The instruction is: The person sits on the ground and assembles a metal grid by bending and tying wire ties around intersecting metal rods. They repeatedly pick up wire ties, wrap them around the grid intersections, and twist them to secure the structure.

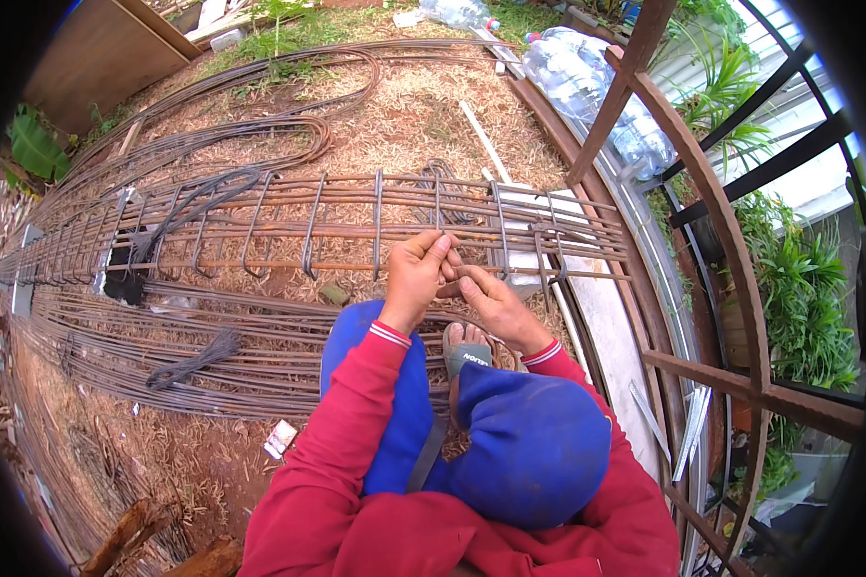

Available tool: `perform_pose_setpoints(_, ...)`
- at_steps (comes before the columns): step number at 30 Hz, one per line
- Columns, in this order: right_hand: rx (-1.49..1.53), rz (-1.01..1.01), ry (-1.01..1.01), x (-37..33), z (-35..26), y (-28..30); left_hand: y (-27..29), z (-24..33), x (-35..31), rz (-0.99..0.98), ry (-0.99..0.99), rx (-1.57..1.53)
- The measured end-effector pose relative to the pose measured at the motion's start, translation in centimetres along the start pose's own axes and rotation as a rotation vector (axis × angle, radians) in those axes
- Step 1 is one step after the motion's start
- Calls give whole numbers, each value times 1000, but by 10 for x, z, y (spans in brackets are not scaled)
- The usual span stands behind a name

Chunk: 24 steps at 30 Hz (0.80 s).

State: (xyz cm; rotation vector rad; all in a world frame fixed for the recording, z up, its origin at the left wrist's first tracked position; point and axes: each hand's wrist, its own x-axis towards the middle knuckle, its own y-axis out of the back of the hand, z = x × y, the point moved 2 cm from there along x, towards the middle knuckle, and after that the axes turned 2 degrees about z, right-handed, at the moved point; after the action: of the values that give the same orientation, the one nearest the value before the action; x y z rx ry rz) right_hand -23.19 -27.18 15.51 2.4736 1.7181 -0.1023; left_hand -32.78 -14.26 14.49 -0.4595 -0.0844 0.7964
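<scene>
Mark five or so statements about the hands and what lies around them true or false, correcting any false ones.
1. The left hand and right hand are close together at the near side of the rebar cage. True.
2. Both hands wear gloves. False: both are bare.
3. Both sleeves are red. True.
4. The trousers are green. False: the trousers are blue.
5. Clear bottles lie at the picture's upper right. True.
6. The wire bundle on the loose rods lies right of both hands. False: that wire bundle lies to their left.
</scene>
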Motion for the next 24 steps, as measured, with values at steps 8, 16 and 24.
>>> perform_pose_setpoints(8,435,-110,-223,4,5,-27,10,-6,-4,130,131,-344)
perform_pose_setpoints(16,158,56,-108,8,30,-22,20,-3,2,71,29,-18)
perform_pose_setpoints(24,-592,359,-111,10,80,4,57,-29,97,189,-121,786)
